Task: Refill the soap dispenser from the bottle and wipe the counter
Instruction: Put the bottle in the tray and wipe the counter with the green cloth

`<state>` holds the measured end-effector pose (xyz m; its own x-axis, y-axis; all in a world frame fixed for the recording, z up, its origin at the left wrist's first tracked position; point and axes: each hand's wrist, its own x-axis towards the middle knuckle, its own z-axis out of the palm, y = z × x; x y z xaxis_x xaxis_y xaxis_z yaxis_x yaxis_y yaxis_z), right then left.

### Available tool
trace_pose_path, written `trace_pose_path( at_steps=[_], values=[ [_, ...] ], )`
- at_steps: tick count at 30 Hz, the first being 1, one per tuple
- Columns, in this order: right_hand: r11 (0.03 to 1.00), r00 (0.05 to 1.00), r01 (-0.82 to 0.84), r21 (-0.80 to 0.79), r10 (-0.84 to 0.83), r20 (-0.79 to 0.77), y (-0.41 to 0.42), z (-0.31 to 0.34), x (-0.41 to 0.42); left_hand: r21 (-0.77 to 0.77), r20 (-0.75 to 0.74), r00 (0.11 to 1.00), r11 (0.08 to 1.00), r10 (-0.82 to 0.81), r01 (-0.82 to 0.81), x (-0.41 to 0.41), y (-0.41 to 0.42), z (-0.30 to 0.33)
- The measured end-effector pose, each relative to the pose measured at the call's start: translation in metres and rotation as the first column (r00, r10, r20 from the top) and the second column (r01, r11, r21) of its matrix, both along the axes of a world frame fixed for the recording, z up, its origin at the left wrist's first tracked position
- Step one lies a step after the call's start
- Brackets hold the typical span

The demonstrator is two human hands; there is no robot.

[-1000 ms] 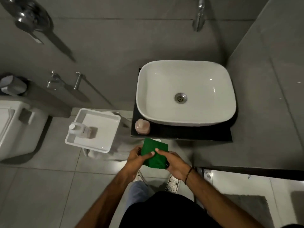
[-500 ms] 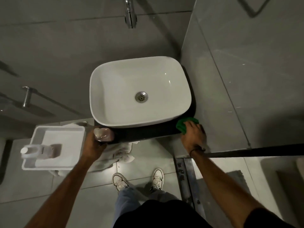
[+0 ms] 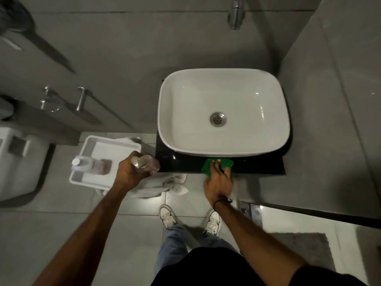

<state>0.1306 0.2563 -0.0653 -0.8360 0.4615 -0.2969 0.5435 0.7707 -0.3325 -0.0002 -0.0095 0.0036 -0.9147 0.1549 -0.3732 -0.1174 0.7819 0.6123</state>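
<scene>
Left hand (image 3: 129, 172) fingers clamp clear dispenser (image 3: 146, 163); right hand (image 3: 219, 181) fingers press crumpled green cloth (image 3: 216, 165).

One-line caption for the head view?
Right hand wipes black counter with green cloth; left hand holds soap dispenser.

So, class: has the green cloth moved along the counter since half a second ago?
Yes. The green cloth under the right hand has slid left along the black counter, from the sink's right front corner to near its middle.
</scene>
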Motion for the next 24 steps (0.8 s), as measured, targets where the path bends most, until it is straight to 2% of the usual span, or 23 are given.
trace_pose_path(
  at_steps=[5,8,12,14,19,24],
  values=[
    [0.978,0.986,-0.163,-0.127,0.166,0.010,-0.100,0.011,-0.045,0.008,0.007,0.998,0.998,0.055,-0.055,-0.005,-0.041,0.004],
    [0.943,0.952,-0.302,-0.138,0.307,0.014,-0.137,0.012,-0.074,0.000,-0.022,1.000,1.000,0.014,-0.014,-0.008,-0.054,0.004],
    [0.838,0.842,-0.539,-0.086,0.538,-0.030,-0.119,-0.002,-0.076,-0.007,-0.004,0.999,0.999,-0.035,0.035,-0.018,-0.061,0.006],
    [0.816,0.818,-0.576,-0.046,0.573,-0.056,-0.091,-0.007,-0.060,-0.006,-0.002,0.998,0.998,-0.065,0.065,-0.023,-0.058,0.008],
    [0.914,0.915,-0.403,0.046,0.402,0.022,-0.014,-0.008,-0.006,0.052,0.023,0.992,0.991,-0.126,0.125,-0.030,-0.036,0.007],
    [0.987,0.994,-0.110,0.114,0.107,0.033,0.077,-0.004,0.032,0.073,0.012,0.980,0.978,-0.199,0.197,-0.034,-0.020,0.003]
  ],
)
